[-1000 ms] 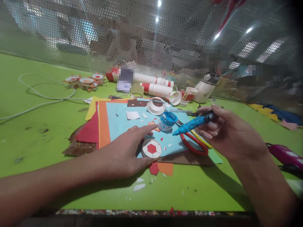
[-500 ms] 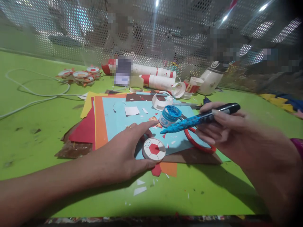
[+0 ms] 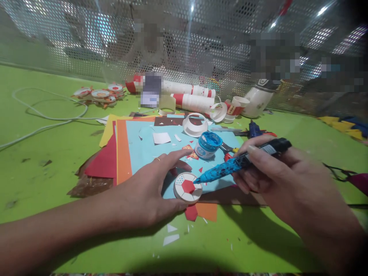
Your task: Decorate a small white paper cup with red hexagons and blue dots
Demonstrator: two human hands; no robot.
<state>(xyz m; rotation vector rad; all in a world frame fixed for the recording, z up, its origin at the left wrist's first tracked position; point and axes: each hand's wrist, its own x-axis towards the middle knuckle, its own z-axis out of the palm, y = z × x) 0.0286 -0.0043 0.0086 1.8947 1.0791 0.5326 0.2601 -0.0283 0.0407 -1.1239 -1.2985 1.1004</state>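
Note:
My left hand [image 3: 156, 180] steadies a small round white disc [image 3: 180, 195], thumb at its near edge and fingers curved round the far side. A red hexagon marks the disc's middle, thin lines run out from it, and one section bears blue dots. Between the thumb and fingers of my right hand [image 3: 267, 168] is a black marker [image 3: 220, 170], its front half coated in blue paint. The marker's tip is at the disc's upper right; whether it touches I cannot tell. Just beyond stands an open jar of blue paint [image 3: 207, 147]. Red-handled scissors [image 3: 228, 156] are partly hidden behind my right hand.
Stacked coloured paper [image 3: 138, 142] lies beneath the work on a green table [image 3: 43, 184]. At the back are paper cups [image 3: 198, 102], a phone [image 3: 151, 92], a white kettle-like vessel [image 3: 257, 99] and decorated discs [image 3: 100, 94]. A white cable [image 3: 48, 119] loops at left.
My right hand has brought the painted marker tip down and left, from above the paper to the disc's upper right. My left hand keeps its hold, and the view has shifted slightly.

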